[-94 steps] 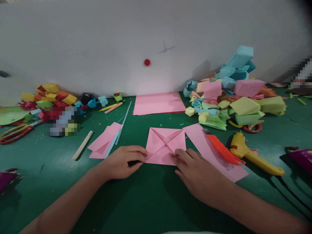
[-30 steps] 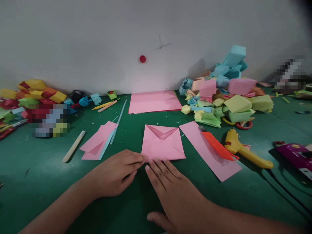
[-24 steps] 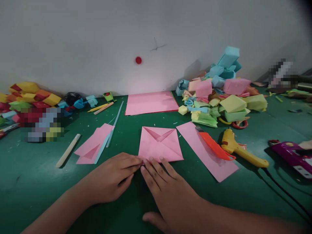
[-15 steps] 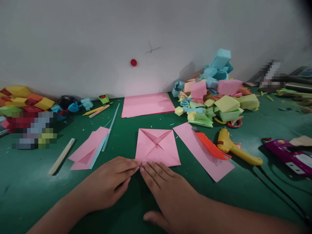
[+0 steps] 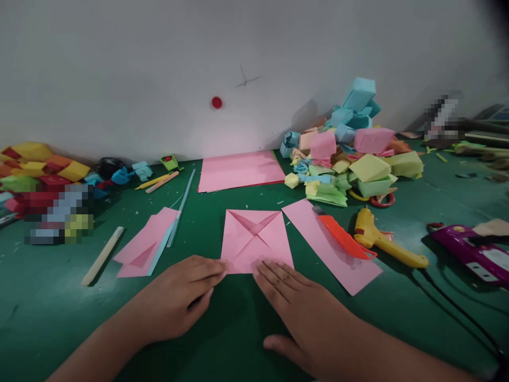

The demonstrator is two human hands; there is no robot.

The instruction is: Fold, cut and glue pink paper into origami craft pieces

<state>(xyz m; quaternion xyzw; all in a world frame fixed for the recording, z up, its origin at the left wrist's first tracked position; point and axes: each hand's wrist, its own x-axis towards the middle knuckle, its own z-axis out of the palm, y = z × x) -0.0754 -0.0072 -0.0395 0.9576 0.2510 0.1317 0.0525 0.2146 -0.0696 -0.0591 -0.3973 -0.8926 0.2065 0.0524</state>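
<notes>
A folded pink paper square (image 5: 254,249) lies flat on the green table before me, with creased flaps that cross in an X near its middle. My left hand (image 5: 181,297) has its fingers drawn together and holds the square's near left corner down. Flat and with fingers outstretched, my right hand (image 5: 300,310) presses on the near edge, toward the right corner. Its thumb stays off the paper, over the table. The fingers hide parts of the near edge.
Left are pink and blue paper pieces (image 5: 149,241) and a pale wooden stick (image 5: 103,256). On the right, an orange cutter (image 5: 344,236) rests on a pink strip (image 5: 334,265), beside a yellow glue gun (image 5: 389,249). Pink sheets (image 5: 240,171) and folded paper shapes (image 5: 369,170) lie farther back.
My right hand has slid rightward along the near edge of the pink square, away from my left hand. The left hand stays at the near left corner.
</notes>
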